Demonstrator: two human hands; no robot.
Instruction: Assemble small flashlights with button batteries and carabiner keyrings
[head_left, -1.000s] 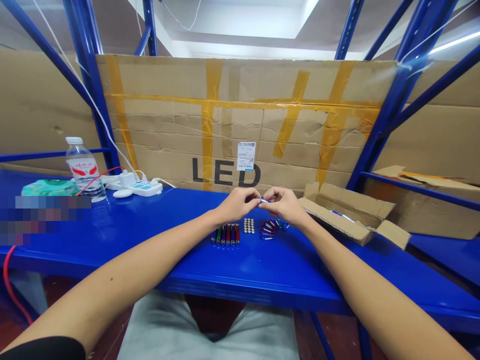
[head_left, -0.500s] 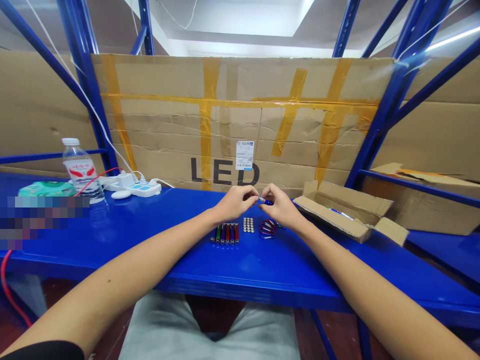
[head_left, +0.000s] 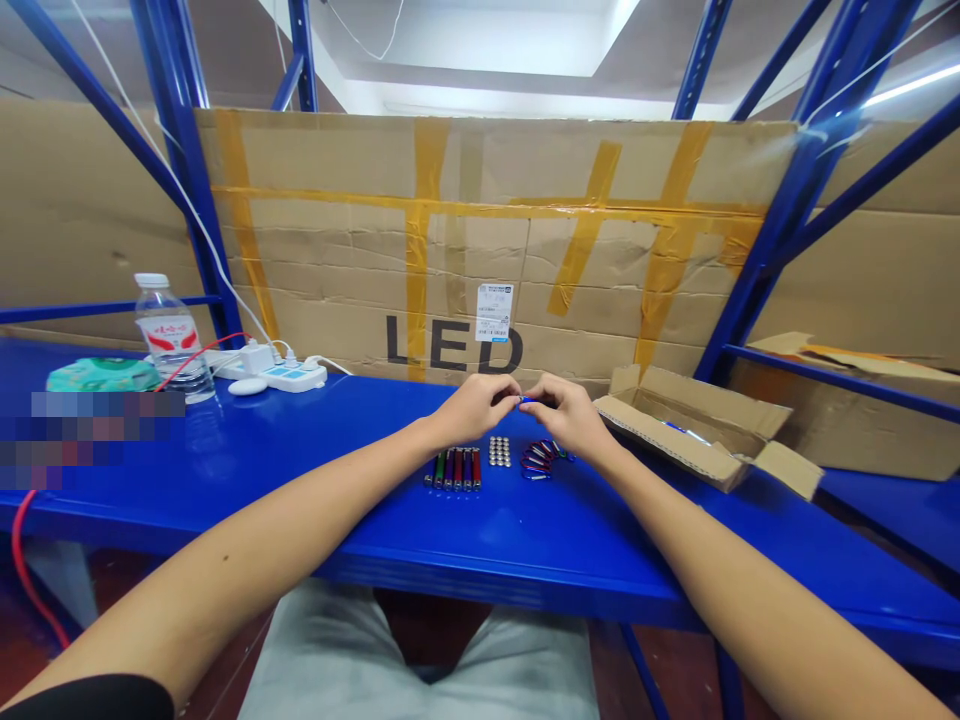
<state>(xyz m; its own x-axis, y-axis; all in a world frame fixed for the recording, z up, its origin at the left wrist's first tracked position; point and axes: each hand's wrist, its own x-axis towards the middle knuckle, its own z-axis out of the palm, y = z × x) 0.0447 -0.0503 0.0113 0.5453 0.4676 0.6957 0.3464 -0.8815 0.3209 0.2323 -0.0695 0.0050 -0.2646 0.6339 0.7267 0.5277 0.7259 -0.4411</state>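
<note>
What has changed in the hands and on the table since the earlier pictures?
The right hand now covers more of the small blue item than half a second ago. Nothing was let go; the left hand still grips its end. The tubes, silver discs and clips stayed in place.

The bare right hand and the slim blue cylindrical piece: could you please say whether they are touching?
Touching: the head view shows the blue piece pinched in the right hand.

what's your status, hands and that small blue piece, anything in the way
Left hand and right hand pinching small blue piece, mostly hidden. Tubes, silver discs and carabiners on table nearby. Nothing seen blocking the hands.
</note>
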